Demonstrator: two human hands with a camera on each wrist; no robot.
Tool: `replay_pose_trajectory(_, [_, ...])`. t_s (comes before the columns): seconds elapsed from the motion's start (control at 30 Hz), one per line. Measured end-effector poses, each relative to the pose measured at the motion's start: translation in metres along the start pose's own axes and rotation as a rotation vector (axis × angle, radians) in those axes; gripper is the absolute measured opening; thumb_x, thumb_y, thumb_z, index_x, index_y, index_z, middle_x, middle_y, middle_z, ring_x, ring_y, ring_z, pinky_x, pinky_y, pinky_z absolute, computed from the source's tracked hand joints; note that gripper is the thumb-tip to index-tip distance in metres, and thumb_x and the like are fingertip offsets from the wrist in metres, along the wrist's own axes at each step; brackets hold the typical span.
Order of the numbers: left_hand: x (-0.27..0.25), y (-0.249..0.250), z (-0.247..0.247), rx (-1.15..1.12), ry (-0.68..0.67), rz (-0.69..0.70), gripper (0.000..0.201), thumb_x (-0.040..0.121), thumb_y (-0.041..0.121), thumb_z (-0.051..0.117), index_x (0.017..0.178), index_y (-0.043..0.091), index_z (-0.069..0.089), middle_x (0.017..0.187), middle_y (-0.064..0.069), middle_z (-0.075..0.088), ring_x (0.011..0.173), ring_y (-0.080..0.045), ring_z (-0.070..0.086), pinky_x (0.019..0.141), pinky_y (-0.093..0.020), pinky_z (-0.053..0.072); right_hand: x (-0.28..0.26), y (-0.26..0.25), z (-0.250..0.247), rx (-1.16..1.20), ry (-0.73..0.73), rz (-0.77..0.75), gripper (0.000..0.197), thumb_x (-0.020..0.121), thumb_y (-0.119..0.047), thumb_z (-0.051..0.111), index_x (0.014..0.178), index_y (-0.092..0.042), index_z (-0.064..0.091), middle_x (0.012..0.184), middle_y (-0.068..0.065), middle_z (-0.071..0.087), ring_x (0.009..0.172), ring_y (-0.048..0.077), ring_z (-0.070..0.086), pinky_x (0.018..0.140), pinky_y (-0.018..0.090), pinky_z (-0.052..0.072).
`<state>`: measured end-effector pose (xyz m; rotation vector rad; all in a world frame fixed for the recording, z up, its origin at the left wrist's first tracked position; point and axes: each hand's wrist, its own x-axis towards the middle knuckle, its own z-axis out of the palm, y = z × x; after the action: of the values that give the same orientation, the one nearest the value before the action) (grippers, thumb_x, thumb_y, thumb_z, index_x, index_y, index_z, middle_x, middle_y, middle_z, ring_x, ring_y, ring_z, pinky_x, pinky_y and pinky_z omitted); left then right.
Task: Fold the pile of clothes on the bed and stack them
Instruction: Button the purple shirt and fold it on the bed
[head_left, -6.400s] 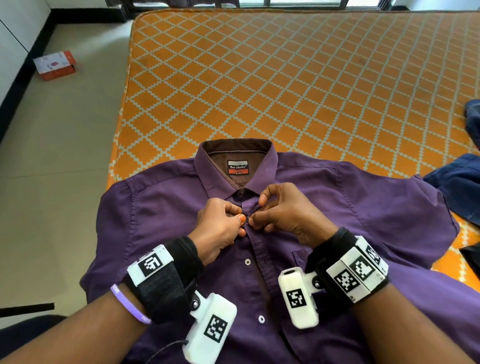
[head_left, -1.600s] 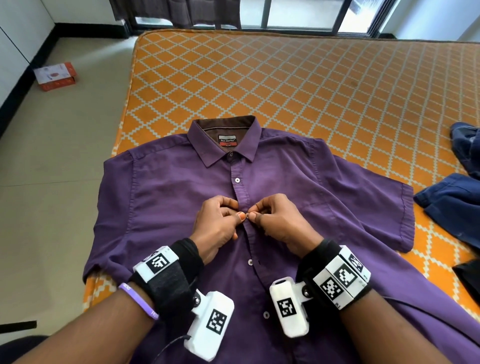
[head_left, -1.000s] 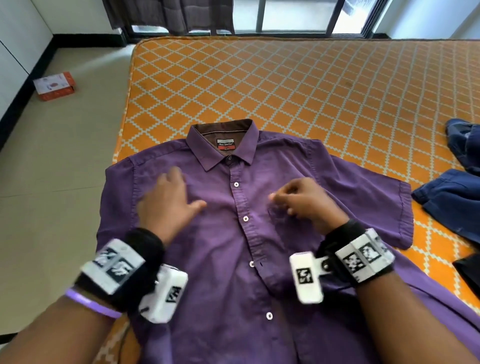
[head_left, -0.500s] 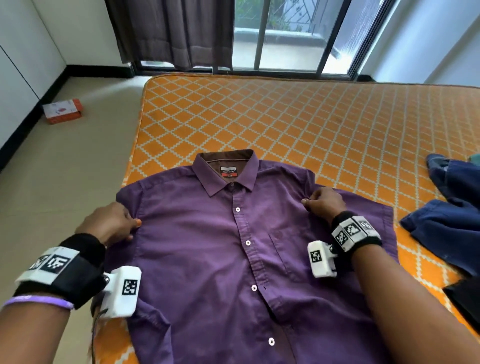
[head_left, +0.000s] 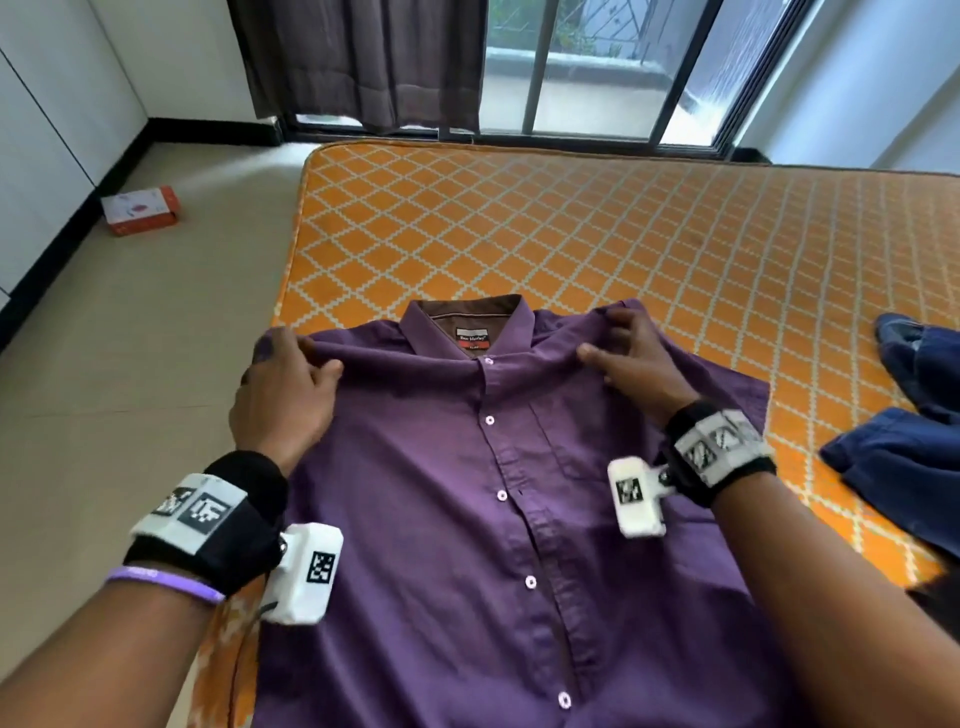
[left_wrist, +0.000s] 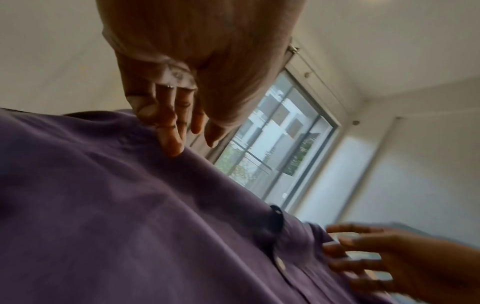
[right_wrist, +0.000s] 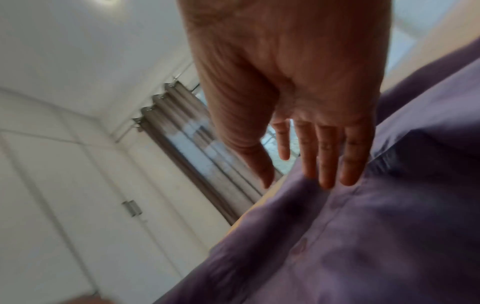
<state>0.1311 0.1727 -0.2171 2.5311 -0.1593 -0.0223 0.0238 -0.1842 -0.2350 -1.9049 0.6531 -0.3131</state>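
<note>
**Shoulders in hand, flip looming**

The purple shirt lies buttoned, face-up, at the orange bed's near edge. The left hand pinches one shoulder; the right hand grips the other. The hem already overhangs, so any uneven lift could drag it floorward. The blue clothes wait alongside.

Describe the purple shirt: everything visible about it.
The purple shirt is a short-sleeved woven button-up with small white buttons, a chest pocket and a brown inner collar bearing a red-and-white label. It lies front up, buttoned, collar toward the window, at the near left corner of the orange bed, its lower part running out of view. The left hand grips its left shoulder. The right hand holds the other shoulder, fingers over the top edge. The shoulder line is bunched up between them.
</note>
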Motion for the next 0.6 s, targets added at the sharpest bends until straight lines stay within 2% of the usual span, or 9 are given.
replay_pose_trajectory(0.07, [-0.018,0.021,0.001,0.023,0.008,0.133,0.021,0.094,0.034,0.061,0.105,0.017,0.054,0.106,-0.012,0.068,0.101,-0.040,0.063,0.079,-0.046,0.049,-0.036,-0.001,0.005,-0.149,-0.001,-0.033,0.041,0.083,-0.022,0.081,0.119,-0.021,0.061,0.103,-0.003,0.069,0.091,0.009,0.066,0.081,0.030,0.055])
replay_pose_trajectory(0.13, [-0.039,0.037,0.011,0.020,-0.058,0.260,0.011,0.092,0.033,0.064,0.095,0.022,0.061,0.100,-0.005,0.070,0.098,-0.034,0.065,0.077,-0.043,0.053,-0.077,-0.006,0.010,-0.283,-0.052,-0.038,0.018,0.083,-0.019,0.080,0.099,-0.020,0.072,0.083,-0.004,0.073,0.072,0.004,0.064,0.073,0.027,0.054])
replay_pose_trajectory(0.2, [-0.059,0.043,0.027,-0.018,-0.215,0.288,0.009,0.087,0.034,0.067,0.086,0.025,0.065,0.089,0.003,0.073,0.091,-0.027,0.069,0.077,-0.041,0.055,-0.114,-0.015,0.015,-0.301,-0.164,-0.028,0.003,0.083,-0.018,0.079,0.083,-0.019,0.076,0.071,-0.004,0.074,0.061,-0.003,0.061,0.065,0.018,0.049])
replay_pose_trajectory(0.27, [-0.076,0.046,0.047,-0.086,-0.374,0.263,0.009,0.084,0.033,0.069,0.077,0.030,0.066,0.080,0.008,0.073,0.083,-0.019,0.071,0.078,-0.038,0.057,-0.139,-0.020,0.023,-0.262,-0.218,-0.003,0.006,0.085,-0.015,0.078,0.079,-0.015,0.077,0.065,-0.003,0.073,0.054,-0.005,0.059,0.058,0.012,0.044])
replay_pose_trajectory(0.33, [-0.094,0.050,0.062,-0.160,-0.488,0.232,0.010,0.086,0.027,0.069,0.076,0.028,0.068,0.073,0.009,0.072,0.067,-0.012,0.071,0.072,-0.032,0.058,-0.150,-0.016,0.032,-0.296,-0.178,0.019,0.005,0.083,-0.018,0.079,0.078,-0.017,0.078,0.063,-0.005,0.072,0.055,-0.002,0.063,0.059,0.019,0.049])
replay_pose_trajectory(0.37, [-0.101,0.051,0.068,-0.195,-0.531,0.210,0.008,0.088,0.023,0.068,0.080,0.025,0.071,0.071,0.008,0.073,0.059,-0.009,0.070,0.067,-0.026,0.057,-0.151,-0.012,0.036,-0.361,-0.148,0.016,0.005,0.081,-0.022,0.079,0.078,-0.020,0.078,0.065,-0.007,0.073,0.060,0.001,0.066,0.064,0.024,0.053])
replay_pose_trajectory(0.47, [-0.110,0.050,0.081,-0.262,-0.550,0.153,0.006,0.091,0.019,0.068,0.086,0.021,0.071,0.070,0.008,0.074,0.051,-0.006,0.069,0.060,-0.021,0.051,-0.149,-0.004,0.047,-0.558,-0.119,-0.007,0.005,0.079,-0.029,0.078,0.079,-0.025,0.076,0.074,-0.009,0.074,0.078,0.009,0.071,0.077,0.030,0.056])
replay_pose_trajectory(0.53, [-0.110,0.046,0.087,-0.295,-0.518,0.117,0.007,0.090,0.020,0.070,0.083,0.021,0.071,0.067,0.007,0.074,0.050,-0.007,0.069,0.062,-0.025,0.054,-0.147,-0.004,0.051,-0.618,-0.127,-0.018,0.015,0.077,-0.037,0.081,0.082,-0.025,0.076,0.077,-0.009,0.074,0.081,0.009,0.071,0.077,0.029,0.055])
replay_pose_trajectory(0.6, [-0.107,0.046,0.090,-0.309,-0.505,0.084,0.009,0.088,0.024,0.073,0.080,0.020,0.073,0.063,0.006,0.073,0.049,-0.005,0.068,0.072,-0.029,0.059,-0.146,-0.005,0.057,-0.650,-0.140,-0.024,0.027,0.071,-0.048,0.083,0.083,-0.026,0.075,0.079,-0.010,0.074,0.081,0.008,0.069,0.074,0.029,0.054])
